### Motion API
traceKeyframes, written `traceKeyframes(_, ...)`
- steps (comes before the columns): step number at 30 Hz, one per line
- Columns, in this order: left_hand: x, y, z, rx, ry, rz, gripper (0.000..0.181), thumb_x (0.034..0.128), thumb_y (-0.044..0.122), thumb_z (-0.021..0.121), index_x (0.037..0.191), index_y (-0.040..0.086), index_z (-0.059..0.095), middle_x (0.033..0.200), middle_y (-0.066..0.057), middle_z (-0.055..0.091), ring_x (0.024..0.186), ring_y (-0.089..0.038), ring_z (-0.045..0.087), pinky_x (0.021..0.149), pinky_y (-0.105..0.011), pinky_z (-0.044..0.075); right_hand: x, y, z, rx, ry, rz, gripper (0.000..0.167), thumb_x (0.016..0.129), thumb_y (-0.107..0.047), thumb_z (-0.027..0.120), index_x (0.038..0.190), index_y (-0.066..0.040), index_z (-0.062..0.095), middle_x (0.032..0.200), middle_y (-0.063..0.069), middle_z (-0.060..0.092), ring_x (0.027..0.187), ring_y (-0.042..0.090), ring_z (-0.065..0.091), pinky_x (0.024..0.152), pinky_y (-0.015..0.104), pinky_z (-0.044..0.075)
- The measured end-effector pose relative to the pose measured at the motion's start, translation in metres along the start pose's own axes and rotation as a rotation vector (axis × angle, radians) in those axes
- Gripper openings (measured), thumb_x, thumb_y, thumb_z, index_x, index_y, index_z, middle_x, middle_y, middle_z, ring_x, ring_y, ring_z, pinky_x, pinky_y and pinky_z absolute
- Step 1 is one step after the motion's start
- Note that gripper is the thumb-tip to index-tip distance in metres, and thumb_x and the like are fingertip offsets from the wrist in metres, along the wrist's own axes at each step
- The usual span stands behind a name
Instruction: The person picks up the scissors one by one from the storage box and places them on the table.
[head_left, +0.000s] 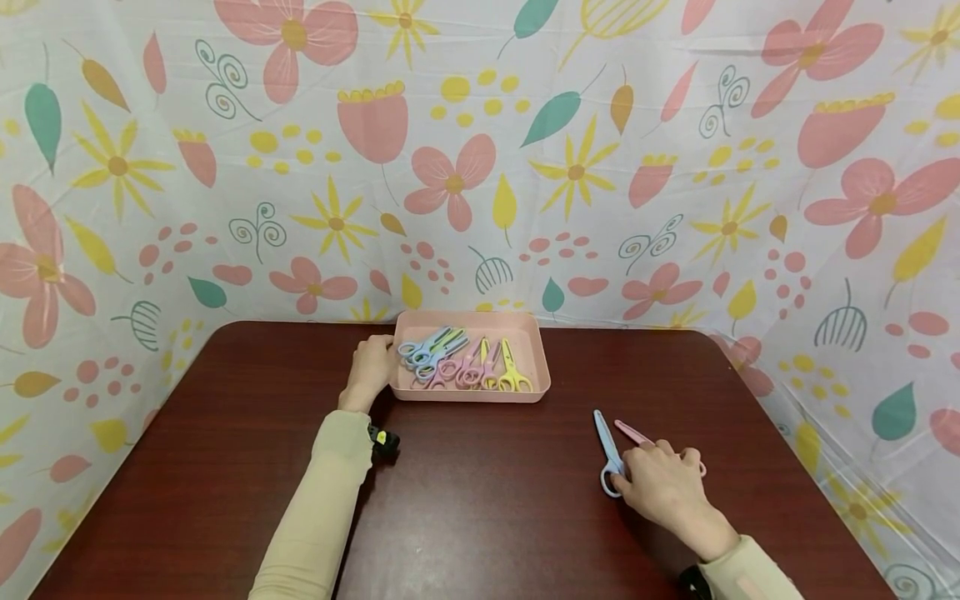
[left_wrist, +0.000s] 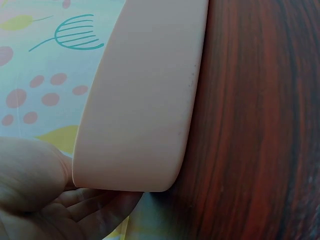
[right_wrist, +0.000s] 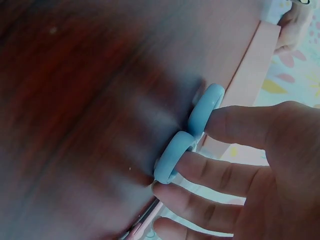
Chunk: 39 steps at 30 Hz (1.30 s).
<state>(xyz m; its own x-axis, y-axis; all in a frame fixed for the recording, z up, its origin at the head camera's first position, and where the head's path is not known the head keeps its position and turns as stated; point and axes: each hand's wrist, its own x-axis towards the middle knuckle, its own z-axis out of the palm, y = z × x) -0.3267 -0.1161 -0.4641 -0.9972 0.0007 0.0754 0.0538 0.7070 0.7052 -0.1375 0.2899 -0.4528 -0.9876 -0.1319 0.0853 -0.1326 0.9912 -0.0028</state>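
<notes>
A shallow pink tray [head_left: 470, 397] stands at the back of the table and holds several pairs of scissors in blue, green, pink and yellow. At its left end my left hand [head_left: 371, 371] holds the tray wall; in the left wrist view the thumb is by the rim and the fingers lie against the end. To the front right, my right hand [head_left: 667, 492] pinches the handle loops of blue scissors [right_wrist: 174, 155] between thumb and fingers. Their blades [head_left: 606, 433] point away towards the back. Pink scissors [head_left: 630, 431] lie beside them, partly hidden under the right hand.
The dark brown table [head_left: 480, 517] ends at a back edge close behind the tray. A floral cloth [head_left: 465, 167] hangs behind and along the sides. Dark wrist cameras are strapped on both arms, the left one [head_left: 385, 444] near the tray's front left corner.
</notes>
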Motion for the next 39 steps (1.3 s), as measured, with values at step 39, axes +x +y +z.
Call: traceKeyframes(39,0.000,0.000,0.000,0.010,0.014,0.011,0.034,0.1028,0.015,0.049,0.132,0.000,0.060,0.117,-0.019,0.066,0.098,-0.035,0.064,0.081,-0.045,0.050,0.014,0.061,-0.011,0.063,-0.191,0.213,0.031,0.089,-0.027,0.062,0.064,-0.012,0.049,0.062,0.006,0.051,0.060,0.030,0.055,0.070,0.062,0.033)
